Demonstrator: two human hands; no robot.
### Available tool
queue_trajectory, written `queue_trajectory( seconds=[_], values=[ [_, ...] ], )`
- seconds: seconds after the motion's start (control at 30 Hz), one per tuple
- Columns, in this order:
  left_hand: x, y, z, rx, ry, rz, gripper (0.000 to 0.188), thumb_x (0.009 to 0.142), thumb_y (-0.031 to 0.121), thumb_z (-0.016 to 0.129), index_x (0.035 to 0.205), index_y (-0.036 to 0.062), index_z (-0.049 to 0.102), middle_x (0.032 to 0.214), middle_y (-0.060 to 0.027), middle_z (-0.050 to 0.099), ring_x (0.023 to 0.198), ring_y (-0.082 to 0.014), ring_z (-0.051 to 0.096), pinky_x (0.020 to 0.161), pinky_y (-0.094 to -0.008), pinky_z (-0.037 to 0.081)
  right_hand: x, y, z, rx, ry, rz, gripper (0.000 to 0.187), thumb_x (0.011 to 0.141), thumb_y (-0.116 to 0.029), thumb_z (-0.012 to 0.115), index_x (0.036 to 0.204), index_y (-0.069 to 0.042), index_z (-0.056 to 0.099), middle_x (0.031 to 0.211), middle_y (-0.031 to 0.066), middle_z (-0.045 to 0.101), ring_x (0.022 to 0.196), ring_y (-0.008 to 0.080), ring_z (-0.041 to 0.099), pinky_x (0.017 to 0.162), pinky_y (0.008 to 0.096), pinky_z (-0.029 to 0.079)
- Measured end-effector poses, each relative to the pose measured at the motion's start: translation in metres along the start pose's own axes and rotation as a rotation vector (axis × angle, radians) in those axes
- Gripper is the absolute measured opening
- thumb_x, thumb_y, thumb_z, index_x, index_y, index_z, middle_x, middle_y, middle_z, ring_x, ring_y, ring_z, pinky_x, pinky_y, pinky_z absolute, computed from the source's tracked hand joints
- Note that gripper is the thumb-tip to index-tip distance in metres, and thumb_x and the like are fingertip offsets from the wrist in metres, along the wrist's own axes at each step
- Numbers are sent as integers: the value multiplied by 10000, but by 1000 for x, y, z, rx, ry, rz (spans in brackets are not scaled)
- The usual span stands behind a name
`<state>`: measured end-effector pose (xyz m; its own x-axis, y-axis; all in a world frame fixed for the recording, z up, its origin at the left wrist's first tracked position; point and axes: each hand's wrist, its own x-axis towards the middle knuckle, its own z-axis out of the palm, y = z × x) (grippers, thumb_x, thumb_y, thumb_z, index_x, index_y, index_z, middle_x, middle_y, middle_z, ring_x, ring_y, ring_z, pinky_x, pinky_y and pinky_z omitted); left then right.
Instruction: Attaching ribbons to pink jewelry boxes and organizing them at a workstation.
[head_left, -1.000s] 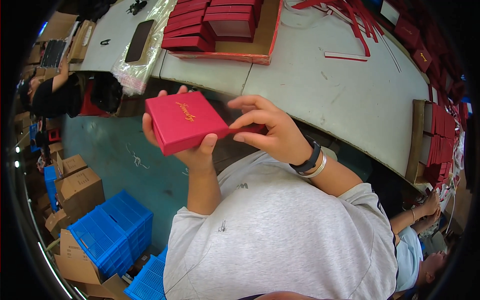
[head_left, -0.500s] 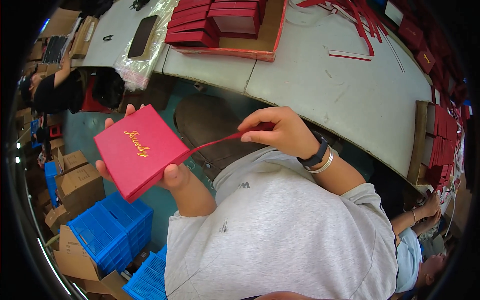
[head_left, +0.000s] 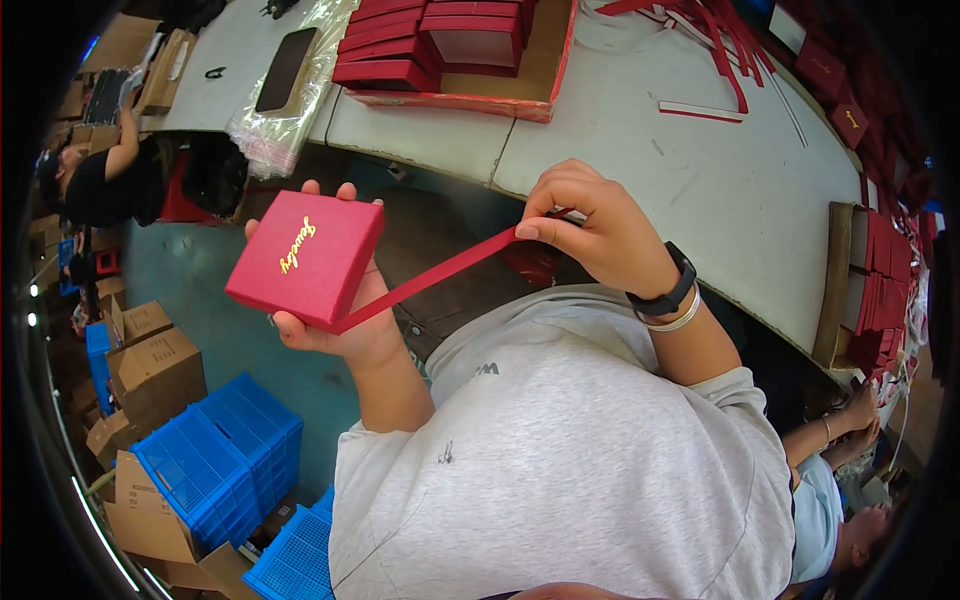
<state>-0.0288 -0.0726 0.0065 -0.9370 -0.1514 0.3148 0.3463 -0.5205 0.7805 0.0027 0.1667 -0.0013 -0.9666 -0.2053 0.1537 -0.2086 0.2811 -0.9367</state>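
Observation:
A flat, square red jewelry box (head_left: 310, 250) with gold lettering on its top rests in my left hand (head_left: 350, 330). The fingers of that hand curl round its far and near edges. From the box's near right corner a red ribbon (head_left: 430, 275) runs taut, up and to the right. Its other end is pinched between thumb and fingers of my right hand (head_left: 590, 215), which wears a dark wristband. Both hands are in front of the table's near edge, over my lap. The box's underside is hidden by my left palm.
On the table (head_left: 620, 150) stands an open carton (head_left: 500, 105) of red boxes. Red ribbon strips (head_left: 725, 50) lie at the far right, a phone (head_left: 287, 70) on clear plastic bags at the left. Blue crates (head_left: 225, 450) and cardboard cartons are on the floor. People sit at both sides.
My left hand has turned the box and brought it a little to the right. My right hand has moved up and right, drawing the ribbon out longer.

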Motion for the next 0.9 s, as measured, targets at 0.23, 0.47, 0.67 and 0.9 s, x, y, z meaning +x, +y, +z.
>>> queue_trajectory(
  seconds=[0.23, 0.47, 0.67, 0.9],
  values=[
    [-7, -10, -2, -428, -89, -262, 861, 734, 608, 619, 1406, 172, 304, 1388, -271, 323, 1237, -468, 390, 970, -607, 392, 9, -2, 2, -36, 95, -25, 162, 815, -200, 689, 800, -54, 619, 771, 24, 591, 812, 185, 507, 744, 296, 415],
    [-13, -16, 7, -729, -99, -442, 882, 749, 565, 647, 1417, 110, 293, 1414, -301, 269, 1283, -467, 338, 998, -622, 349, 14, 2, 5, -40, 103, 6, 180, 818, -229, 687, 808, -58, 628, 768, 22, 586, 802, 181, 503, 718, 293, 414],
    [-13, -20, 9, -735, -95, -467, 879, 755, 557, 648, 1418, 105, 289, 1412, -312, 266, 1285, -468, 337, 1007, -623, 339, 13, 4, 4, -35, 132, 32, 187, 819, -239, 689, 814, -60, 637, 770, 19, 586, 812, 172, 500, 698, 284, 413],
    [-13, -20, 14, -728, 21, -537, 867, 740, 634, 596, 1414, 186, 285, 1390, -267, 330, 1230, -471, 405, 956, -641, 391, 13, 7, 4, -33, 148, 47, 179, 820, -232, 687, 819, -60, 639, 778, 19, 589, 821, 173, 502, 708, 284, 416]
  ],
)
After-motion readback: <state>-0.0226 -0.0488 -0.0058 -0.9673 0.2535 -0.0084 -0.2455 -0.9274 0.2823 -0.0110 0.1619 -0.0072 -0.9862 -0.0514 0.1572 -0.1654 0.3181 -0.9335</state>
